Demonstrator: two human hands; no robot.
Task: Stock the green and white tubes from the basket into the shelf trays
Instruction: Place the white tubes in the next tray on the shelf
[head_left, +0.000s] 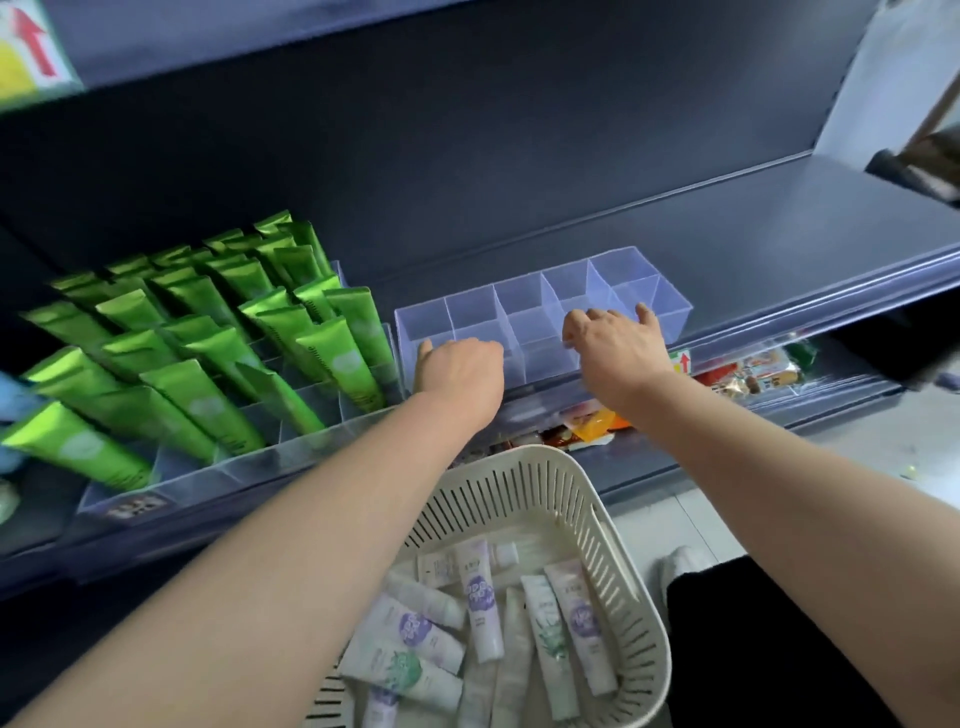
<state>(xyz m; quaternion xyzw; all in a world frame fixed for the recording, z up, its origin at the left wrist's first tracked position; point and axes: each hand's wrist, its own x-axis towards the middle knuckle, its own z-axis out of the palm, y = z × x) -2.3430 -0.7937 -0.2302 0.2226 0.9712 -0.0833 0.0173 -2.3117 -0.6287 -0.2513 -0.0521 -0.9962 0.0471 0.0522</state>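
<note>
Lots of shiny green plastic tubes (208, 364) already standing in the left clear tray (234, 462), many white plastic tubes (480, 608) waiting down in the cream slotted basket (519, 493), left hand (460, 364) and right hand (615, 343) both bent over the front wall of the empty clear divided tray (524, 296), holding it, no tube in either.

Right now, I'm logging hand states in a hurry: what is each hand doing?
Left hand: grips the front wall of the clear plastic divided tray.
Right hand: fingers curled over the same tray, holding it.
</note>
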